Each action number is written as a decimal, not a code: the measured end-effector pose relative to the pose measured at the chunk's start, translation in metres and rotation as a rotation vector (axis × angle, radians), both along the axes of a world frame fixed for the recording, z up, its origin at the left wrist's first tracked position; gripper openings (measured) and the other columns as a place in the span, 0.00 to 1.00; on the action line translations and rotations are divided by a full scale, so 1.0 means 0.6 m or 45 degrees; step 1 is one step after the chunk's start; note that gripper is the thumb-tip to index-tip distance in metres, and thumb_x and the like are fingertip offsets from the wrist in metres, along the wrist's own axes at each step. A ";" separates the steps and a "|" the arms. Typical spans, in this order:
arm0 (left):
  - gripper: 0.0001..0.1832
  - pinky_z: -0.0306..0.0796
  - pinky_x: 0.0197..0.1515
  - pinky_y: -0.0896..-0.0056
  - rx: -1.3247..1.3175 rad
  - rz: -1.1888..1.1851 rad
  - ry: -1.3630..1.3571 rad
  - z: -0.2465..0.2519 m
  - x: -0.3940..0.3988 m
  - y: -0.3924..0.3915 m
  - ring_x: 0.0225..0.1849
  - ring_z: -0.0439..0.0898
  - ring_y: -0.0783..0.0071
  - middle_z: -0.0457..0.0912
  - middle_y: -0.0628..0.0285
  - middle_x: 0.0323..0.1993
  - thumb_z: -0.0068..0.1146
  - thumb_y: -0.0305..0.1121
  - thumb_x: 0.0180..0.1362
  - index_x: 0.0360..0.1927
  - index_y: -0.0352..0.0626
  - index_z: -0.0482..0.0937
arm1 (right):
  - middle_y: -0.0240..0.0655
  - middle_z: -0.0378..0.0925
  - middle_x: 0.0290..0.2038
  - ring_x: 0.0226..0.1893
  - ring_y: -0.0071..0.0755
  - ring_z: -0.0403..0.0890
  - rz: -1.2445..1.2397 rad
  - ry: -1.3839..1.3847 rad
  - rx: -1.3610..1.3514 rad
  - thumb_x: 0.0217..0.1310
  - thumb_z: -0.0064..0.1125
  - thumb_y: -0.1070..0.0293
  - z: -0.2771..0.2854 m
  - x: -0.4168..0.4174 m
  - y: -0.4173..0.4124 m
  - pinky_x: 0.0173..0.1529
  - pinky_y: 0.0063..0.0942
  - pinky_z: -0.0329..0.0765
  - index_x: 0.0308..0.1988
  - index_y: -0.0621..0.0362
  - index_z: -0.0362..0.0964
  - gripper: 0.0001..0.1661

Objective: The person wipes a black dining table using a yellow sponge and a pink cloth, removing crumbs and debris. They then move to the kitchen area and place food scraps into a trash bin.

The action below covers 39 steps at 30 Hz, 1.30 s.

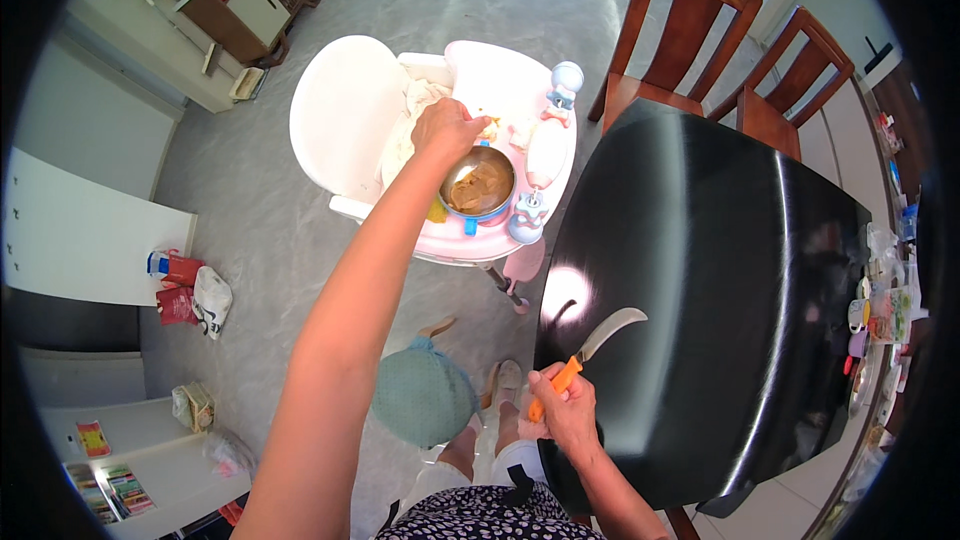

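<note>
My left hand (448, 127) reaches over the pink-and-white tray (495, 75) of a high chair (341, 112), fingers bent down beside some food scraps (490, 127); whether it pinches any is hidden. Just below it on the tray is a metal bowl (480, 180) with blue handles and brown food inside. A yellow piece (437, 211) lies by the bowl. Near the edge of the black table, my right hand (566, 401) grips the orange handle of a knife with a curved blade (611, 331). A pale pink thing (533, 427) shows under that hand.
The glossy black table (697, 262) fills the right side, with wooden chairs (679, 37) behind it. A round green stool (422, 397) stands near my feet. Toys (530, 217) line the tray's outer edge. Bags (213, 300) rest on the floor at left.
</note>
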State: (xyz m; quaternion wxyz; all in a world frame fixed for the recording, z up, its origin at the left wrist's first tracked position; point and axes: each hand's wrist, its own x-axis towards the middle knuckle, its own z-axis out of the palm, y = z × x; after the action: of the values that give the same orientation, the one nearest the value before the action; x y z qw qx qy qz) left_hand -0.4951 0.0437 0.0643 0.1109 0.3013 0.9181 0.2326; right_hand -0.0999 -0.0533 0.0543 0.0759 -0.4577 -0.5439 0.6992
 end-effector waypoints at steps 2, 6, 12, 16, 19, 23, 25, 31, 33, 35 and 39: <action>0.24 0.76 0.39 0.58 -0.157 -0.019 0.091 -0.020 -0.002 0.029 0.36 0.86 0.58 0.87 0.54 0.30 0.71 0.56 0.47 0.28 0.42 0.87 | 0.23 0.73 0.25 0.26 0.14 0.70 -0.015 -0.001 -0.001 0.66 0.64 0.66 0.005 0.005 -0.001 0.31 0.19 0.70 0.30 0.59 0.72 0.12; 0.21 0.77 0.42 0.59 -0.233 -0.063 0.130 -0.046 -0.005 0.069 0.39 0.87 0.57 0.87 0.53 0.33 0.71 0.52 0.46 0.28 0.42 0.85 | 0.26 0.73 0.25 0.26 0.17 0.70 -0.081 0.047 0.026 0.66 0.63 0.67 -0.006 0.010 -0.003 0.32 0.21 0.71 0.30 0.60 0.72 0.13; 0.14 0.69 0.25 0.69 0.375 0.068 -0.499 -0.042 -0.071 0.033 0.24 0.77 0.73 0.82 0.63 0.27 0.69 0.40 0.50 0.33 0.40 0.83 | 0.31 0.79 0.33 0.32 0.23 0.83 -0.059 0.229 0.056 0.67 0.61 0.67 -0.014 -0.048 0.010 0.38 0.22 0.77 0.40 0.64 0.74 0.10; 0.08 0.50 0.17 0.78 0.867 0.164 -1.062 0.062 -0.045 -0.060 0.15 0.57 0.87 0.67 0.74 0.19 0.62 0.33 0.60 0.33 0.40 0.78 | 0.31 0.78 0.33 0.28 0.23 0.81 0.057 0.233 0.206 0.69 0.58 0.63 -0.024 -0.162 0.045 0.35 0.25 0.78 0.62 0.61 0.70 0.26; 0.08 0.51 0.18 0.79 0.935 0.154 -1.116 0.100 -0.010 -0.170 0.16 0.57 0.86 0.62 0.76 0.18 0.56 0.30 0.65 0.30 0.45 0.72 | 0.33 0.78 0.32 0.25 0.23 0.79 0.046 0.185 0.219 0.69 0.57 0.64 -0.021 -0.249 0.051 0.33 0.26 0.78 0.67 0.62 0.63 0.31; 0.05 0.54 0.18 0.80 0.834 0.354 -1.223 0.071 0.044 -0.359 0.15 0.59 0.86 0.66 0.76 0.18 0.56 0.32 0.66 0.36 0.43 0.75 | 0.36 0.79 0.33 0.22 0.24 0.78 -0.239 0.381 0.056 0.70 0.57 0.62 -0.055 -0.328 0.027 0.29 0.26 0.76 0.62 0.65 0.65 0.27; 0.05 0.56 0.18 0.79 0.789 0.507 -1.317 0.049 0.088 -0.442 0.15 0.59 0.86 0.67 0.75 0.18 0.56 0.32 0.66 0.38 0.42 0.77 | 0.38 0.79 0.33 0.22 0.25 0.79 -0.375 0.496 -0.038 0.71 0.57 0.62 -0.072 -0.349 0.020 0.27 0.25 0.75 0.56 0.65 0.68 0.21; 0.04 0.55 0.18 0.78 0.780 0.874 -1.480 -0.012 0.216 -0.665 0.13 0.57 0.86 0.65 0.74 0.18 0.54 0.30 0.64 0.35 0.42 0.76 | 0.38 0.80 0.33 0.20 0.26 0.78 -0.499 0.514 0.022 0.71 0.57 0.65 -0.080 -0.386 0.011 0.25 0.24 0.74 0.39 0.62 0.68 0.11; 0.04 0.53 0.19 0.78 0.842 0.939 -1.549 -0.023 0.252 -0.718 0.13 0.57 0.86 0.66 0.74 0.19 0.55 0.29 0.63 0.37 0.40 0.76 | 0.37 0.79 0.32 0.21 0.26 0.77 -0.544 0.483 0.020 0.69 0.59 0.66 -0.073 -0.395 0.009 0.25 0.26 0.76 0.38 0.61 0.68 0.10; 0.04 0.52 0.19 0.78 0.885 0.997 -1.615 -0.032 0.278 -0.758 0.13 0.56 0.86 0.65 0.74 0.19 0.56 0.28 0.62 0.38 0.39 0.76 | 0.36 0.78 0.31 0.21 0.26 0.77 -0.586 0.487 0.030 0.69 0.59 0.67 -0.078 -0.399 0.010 0.25 0.27 0.76 0.37 0.60 0.68 0.10; 0.02 0.51 0.18 0.78 0.926 1.072 -1.693 -0.041 0.311 -0.815 0.13 0.55 0.86 0.63 0.74 0.18 0.55 0.25 0.61 0.36 0.40 0.75 | 0.35 0.77 0.30 0.23 0.26 0.77 -0.652 0.469 0.046 0.66 0.60 0.70 -0.095 -0.406 0.009 0.26 0.28 0.77 0.39 0.62 0.72 0.08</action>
State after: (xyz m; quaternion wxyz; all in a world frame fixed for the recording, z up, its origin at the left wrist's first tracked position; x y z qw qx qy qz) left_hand -0.3086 -0.4456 0.0395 0.4261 -0.2455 0.5663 0.6614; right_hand -0.3432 -0.0477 -0.0028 0.3550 -0.4440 -0.4003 0.7187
